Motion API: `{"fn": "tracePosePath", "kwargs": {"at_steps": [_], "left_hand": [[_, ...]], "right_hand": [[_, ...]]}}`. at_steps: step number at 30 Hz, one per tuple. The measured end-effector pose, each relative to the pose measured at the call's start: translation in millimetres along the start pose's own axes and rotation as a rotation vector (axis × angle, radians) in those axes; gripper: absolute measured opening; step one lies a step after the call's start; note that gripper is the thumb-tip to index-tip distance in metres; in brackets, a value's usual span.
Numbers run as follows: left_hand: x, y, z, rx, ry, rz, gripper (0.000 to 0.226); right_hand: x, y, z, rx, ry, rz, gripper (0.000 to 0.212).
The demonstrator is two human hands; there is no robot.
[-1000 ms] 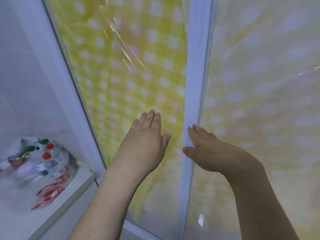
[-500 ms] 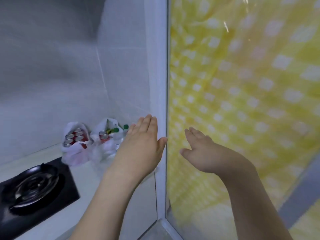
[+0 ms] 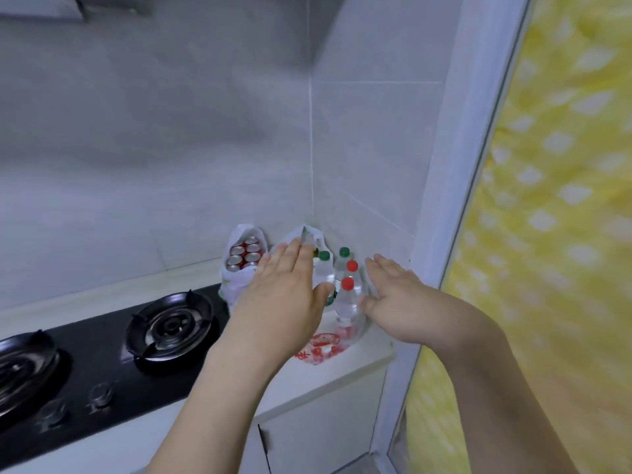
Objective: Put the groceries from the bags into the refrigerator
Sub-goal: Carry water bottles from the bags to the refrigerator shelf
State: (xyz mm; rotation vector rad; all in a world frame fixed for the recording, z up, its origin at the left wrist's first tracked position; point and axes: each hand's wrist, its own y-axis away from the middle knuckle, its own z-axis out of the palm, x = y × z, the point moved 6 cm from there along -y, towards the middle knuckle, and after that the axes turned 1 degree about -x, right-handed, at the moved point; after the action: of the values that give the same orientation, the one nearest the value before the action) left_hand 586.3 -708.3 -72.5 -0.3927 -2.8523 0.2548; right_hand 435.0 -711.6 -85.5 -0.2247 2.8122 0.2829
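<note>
Grey-tiled walls meet in a corner above a pale countertop, and both hands reach toward that corner with fingers straight and nothing in them. The left hand hangs flat in front of the bag of bottles, its thumb near a green-capped bottle; whether it touches the plastic cannot be told. The right hand is spread on the other side, its thumb just beside a red-capped bottle, so the bottles stand between the two palms.

Behind the left hand sits a second white bag holding red cans, upright and packed close. Left of the bags lies a black gas hob with two burners, and to the right a white frame borders a panel covered in yellow chequered film.

The risk I judge greatest is the thin bag: lifted by the plastic alone, the tall bottles could tip out toward the hob or roll off the counter edge. Gripping one bottle carelessly could also topple its neighbours, as they stand crowded and loose. No refrigerator is in view.
</note>
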Motion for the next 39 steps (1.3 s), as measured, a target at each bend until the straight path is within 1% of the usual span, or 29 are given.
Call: {"fn": "tracePosePath", "kwargs": {"at_steps": [4,7,10,14,19,21,23,25,28,31,34,36,37,39], "left_hand": [[-26.2,-32.8,12.9,0.001,-0.024,-0.039,0.068],[-40.0,-67.3,20.5,0.034,-0.029,-0.038,0.068],[-49.9,-103.1,29.4,0.022,-0.032,-0.05,0.066],[-70.5,-144.9,42.0,0.039,0.002,-0.103,0.053],[-93.9,-187.3,76.5,-0.106,0.117,-0.117,0.064],[-106.3,-210.6,91.4,-0.135,0.174,-0.118,0.06],[-120.1,-233.7,109.8,-0.175,0.221,-0.122,0.054],[-130.0,-256.4,130.4,-0.24,0.256,-0.092,0.051],[-142.5,-282.9,160.3,-0.292,0.317,-0.086,0.059],[-146.7,-300.9,193.5,-0.338,0.393,-0.077,0.052],[-144.9,-315.4,226.3,-0.39,0.442,-0.069,0.06],[-145.3,-324.2,242.9,-0.388,0.448,-0.059,0.057],[-145.4,-327.7,249.9,-0.391,0.446,-0.062,0.055],[-144.5,-333.4,261.2,-0.396,0.446,-0.055,0.057]], "right_hand": [[-1.5,-48.6,2.2,-0.026,0.014,-0.047,0.064],[6.9,-89.9,0.7,-0.047,0.02,-0.061,0.065],[17.5,-131.3,-6.5,-0.036,0.024,-0.071,0.064],[35.0,-185.2,-2.8,-0.075,-0.01,-0.074,0.065],[58.7,-243.2,15.7,-0.149,-0.066,0.035,0.064],[68.8,-265.9,23.0,-0.16,-0.083,0.084,0.057],[80.3,-284.8,27.8,-0.132,-0.094,0.147,0.048],[89.8,-302.3,33.3,-0.124,-0.074,0.195,0.049],[97.2,-327.1,40.2,-0.112,-0.066,0.249,0.053],[103.1,-348.1,44.7,-0.113,-0.054,0.259,0.053],[110.1,-366.4,47.2,-0.095,-0.02,0.248,0.047],[113.5,-379.8,49.8,-0.08,-0.005,0.231,0.042],[116.1,-387.8,54.0,-0.092,-0.004,0.229,0.042],[120.2,-401.0,61.8,-0.121,-0.002,0.236,0.05]]}}
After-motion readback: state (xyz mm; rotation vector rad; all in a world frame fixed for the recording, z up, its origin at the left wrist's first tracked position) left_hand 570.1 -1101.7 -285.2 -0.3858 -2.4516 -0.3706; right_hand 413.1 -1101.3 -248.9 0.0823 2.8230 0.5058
